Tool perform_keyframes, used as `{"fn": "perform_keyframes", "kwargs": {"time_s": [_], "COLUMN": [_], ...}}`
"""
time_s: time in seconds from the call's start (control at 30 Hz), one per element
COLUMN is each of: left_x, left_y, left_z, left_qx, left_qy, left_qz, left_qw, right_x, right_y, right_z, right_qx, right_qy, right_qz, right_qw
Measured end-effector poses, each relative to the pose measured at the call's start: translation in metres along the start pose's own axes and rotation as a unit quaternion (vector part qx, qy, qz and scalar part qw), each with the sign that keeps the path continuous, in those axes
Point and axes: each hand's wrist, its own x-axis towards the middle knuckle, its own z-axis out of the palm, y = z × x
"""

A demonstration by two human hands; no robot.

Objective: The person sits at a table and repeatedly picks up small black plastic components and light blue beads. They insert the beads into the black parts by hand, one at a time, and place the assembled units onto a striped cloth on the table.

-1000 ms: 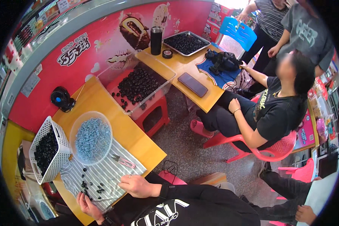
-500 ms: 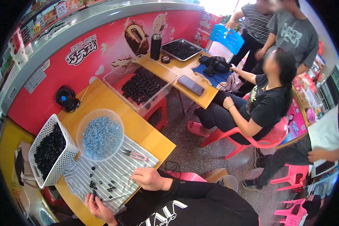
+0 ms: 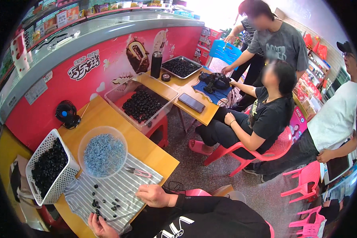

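One head view only; I look down and forward from above my hands (image 3: 152,195), striped cloth (image 3: 119,186) near-left, seated people far right, fisheye bending edges.

Grey-and-white striped cloth (image 3: 119,190), black beads (image 3: 103,204), white basket (image 3: 63,176).

A long red banner (image 3: 107,75) with white lettering and pictures of chocolate ice-cream bars covers the front of the curved counter behind the yellow wooden tables, and a small pale rectangular label (image 3: 35,90) is stuck on the counter's grey rim above it. A dark flat phone with a black screen (image 3: 191,102) lies on the far table. Colourful snack packages (image 3: 47,23) line the shelf above the counter, and red packets (image 3: 319,49) hang at the far right wall.
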Motion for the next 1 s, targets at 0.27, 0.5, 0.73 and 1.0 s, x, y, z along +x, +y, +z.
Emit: {"fn": "perform_keyframes", "kwargs": {"time_s": [0.27,0.5,0.73,1.0], "left_x": [0.0,-0.001,-0.002,-0.001], "left_y": [-0.001,0.006,0.017,0.017], "left_z": [0.0,0.003,0.002,0.003], "left_qx": [-0.003,-0.005,-0.017,-0.034], "left_qy": [0.006,0.02,0.023,0.023], "left_qz": [0.002,-0.007,0.007,0.005], "left_qw": [1.0,1.0,1.0,0.999], "right_x": [0.001,0.002,0.003,0.001], "right_y": [0.001,0.0,-0.002,0.0], "right_z": [0.001,-0.004,-0.003,-0.002], "right_qx": [0.01,0.0,-0.001,-0.012], "right_qy": [0.006,-0.006,0.001,0.006], "right_qz": [-0.012,-0.012,-0.012,-0.016], "right_qw": [1.0,1.0,1.0,1.0]}}
